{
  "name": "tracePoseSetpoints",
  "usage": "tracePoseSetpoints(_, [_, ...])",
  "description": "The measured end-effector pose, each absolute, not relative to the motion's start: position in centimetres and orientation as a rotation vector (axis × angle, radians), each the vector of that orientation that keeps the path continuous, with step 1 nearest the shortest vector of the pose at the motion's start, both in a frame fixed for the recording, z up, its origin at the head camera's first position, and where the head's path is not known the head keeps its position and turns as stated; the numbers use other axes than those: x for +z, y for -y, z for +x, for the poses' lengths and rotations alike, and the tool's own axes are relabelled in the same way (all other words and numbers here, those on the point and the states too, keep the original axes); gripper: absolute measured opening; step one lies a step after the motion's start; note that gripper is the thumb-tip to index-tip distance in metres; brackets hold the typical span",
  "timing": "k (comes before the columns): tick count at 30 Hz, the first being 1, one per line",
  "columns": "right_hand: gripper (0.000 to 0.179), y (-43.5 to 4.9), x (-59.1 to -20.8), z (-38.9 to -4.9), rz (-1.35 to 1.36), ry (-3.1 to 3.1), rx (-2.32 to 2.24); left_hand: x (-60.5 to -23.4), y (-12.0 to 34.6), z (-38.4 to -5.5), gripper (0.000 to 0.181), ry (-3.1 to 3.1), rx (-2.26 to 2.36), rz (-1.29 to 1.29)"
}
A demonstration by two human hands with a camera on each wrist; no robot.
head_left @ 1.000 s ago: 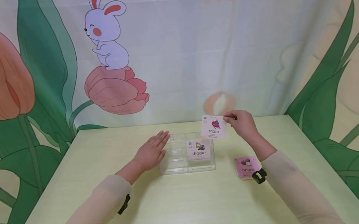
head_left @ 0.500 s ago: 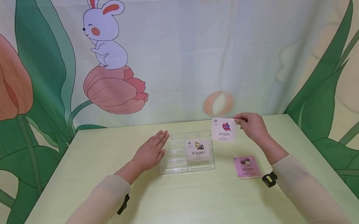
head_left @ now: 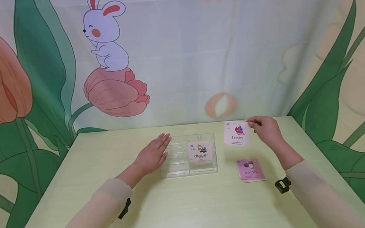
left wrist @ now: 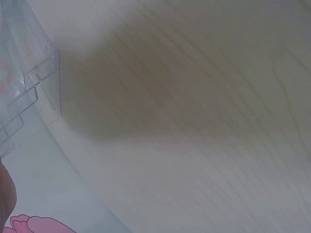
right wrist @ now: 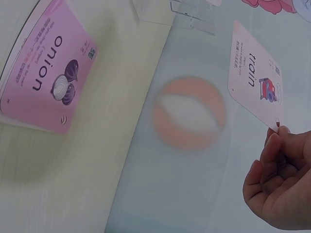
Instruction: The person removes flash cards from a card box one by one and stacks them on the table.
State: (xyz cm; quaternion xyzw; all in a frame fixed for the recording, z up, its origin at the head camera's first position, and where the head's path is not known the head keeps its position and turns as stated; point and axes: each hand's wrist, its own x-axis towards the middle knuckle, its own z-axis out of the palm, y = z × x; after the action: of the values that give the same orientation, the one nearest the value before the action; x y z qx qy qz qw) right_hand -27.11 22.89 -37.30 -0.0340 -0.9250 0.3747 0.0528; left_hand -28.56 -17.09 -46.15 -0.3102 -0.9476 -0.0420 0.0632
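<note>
A white flashcard (head_left: 236, 133) printed "train" hangs in the air, pinched at its upper right corner by my right hand (head_left: 267, 129). The right wrist view shows thumb and fingertip on the corner of that train card (right wrist: 255, 73). My left hand (head_left: 152, 154), fingers straight, lies against the left side of a clear plastic card rack (head_left: 176, 172). A "digger" card (head_left: 200, 153) stands in the rack's right column. To the right of the rack lies a stack of pink cards with "onion" (head_left: 250, 169) on top, below the train card.
The pale wooden table (head_left: 188, 204) ends at the back against a printed curtain (head_left: 174, 76) with a rabbit and tulips. In the left wrist view the rack's stepped side (left wrist: 29, 92) shows at the left edge, over the table.
My right hand has moved right with the train card, from over the rack's upper right to beside it, above the onion stack. The left hand stays at the rack.
</note>
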Motion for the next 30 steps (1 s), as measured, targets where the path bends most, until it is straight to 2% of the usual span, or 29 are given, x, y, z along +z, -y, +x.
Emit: tracePoseSetpoints(30, [0.035,-26.2,-36.8,-25.6,-0.076,2.804,1.092,-46.2,17.0,-28.6,0.062,2.87,-0.123,-0.921])
